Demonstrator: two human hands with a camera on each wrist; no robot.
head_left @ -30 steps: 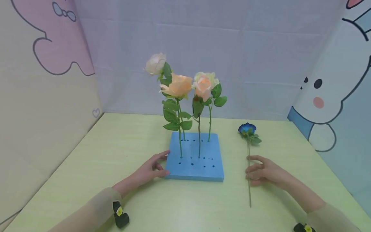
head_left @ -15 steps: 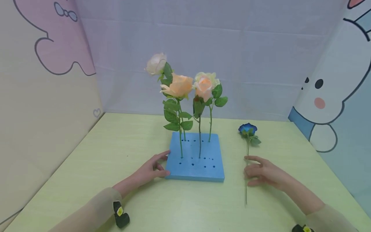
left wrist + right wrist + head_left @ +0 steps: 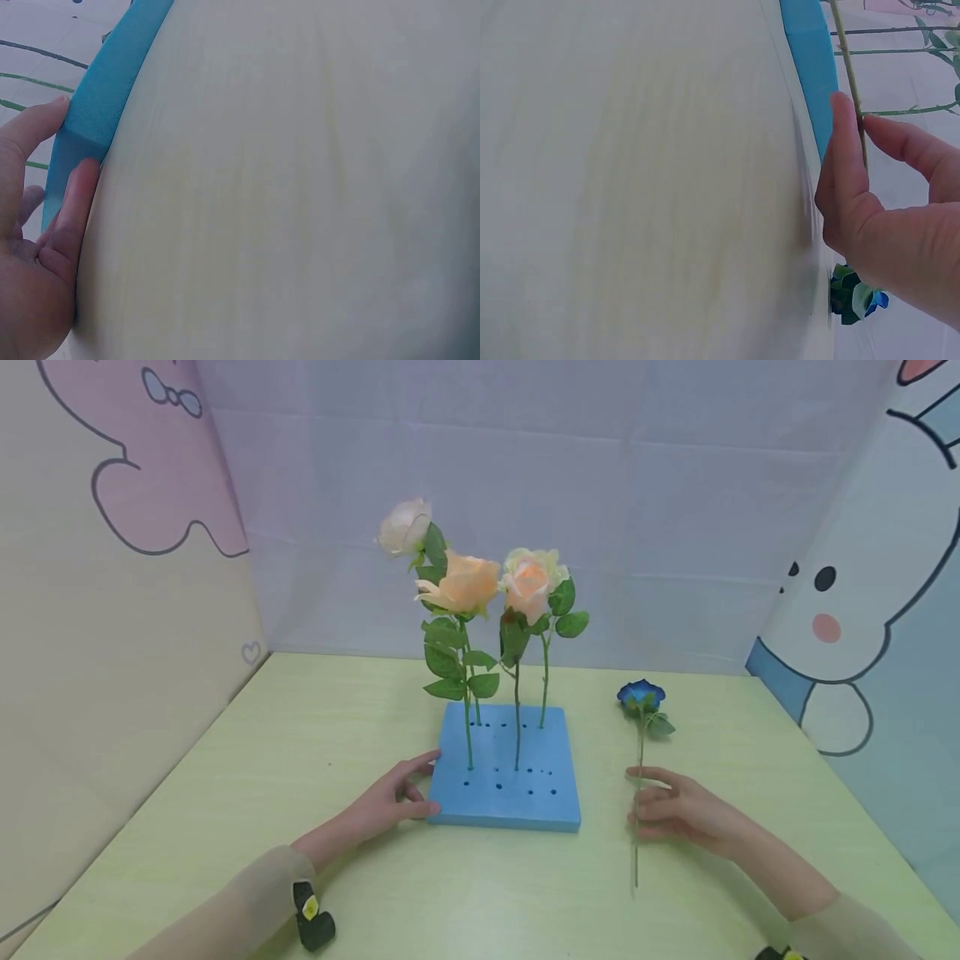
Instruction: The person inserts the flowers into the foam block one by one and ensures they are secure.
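Observation:
In the head view my left hand [image 3: 390, 791] rests at the left side of a blue block with holes [image 3: 502, 806], fingertip and thumb touching its edge. Four-sided and flat, the block [image 3: 105, 97] also shows in the left wrist view. My right hand [image 3: 693, 810] pinches the stem of a blue rose [image 3: 641, 695] between thumb and fingers. The rose's head lies toward the back, its stem pointing at me and slightly off the table. Upright in the block stand a peach rose [image 3: 461, 583], a pale pink rose [image 3: 527, 581] and a white rose [image 3: 405, 527].
A cream-green flower [image 3: 557, 568] stands behind the pale pink rose, partly hidden by it. The pale table [image 3: 330, 710] runs back to a lilac cloth [image 3: 517, 460]. Cartoon-printed panels [image 3: 825, 610] flank both sides.
My right hand has shifted slightly left, and the blue rose's stem end has swung left and lifted a little. Its head has barely moved. My left hand stays at the block.

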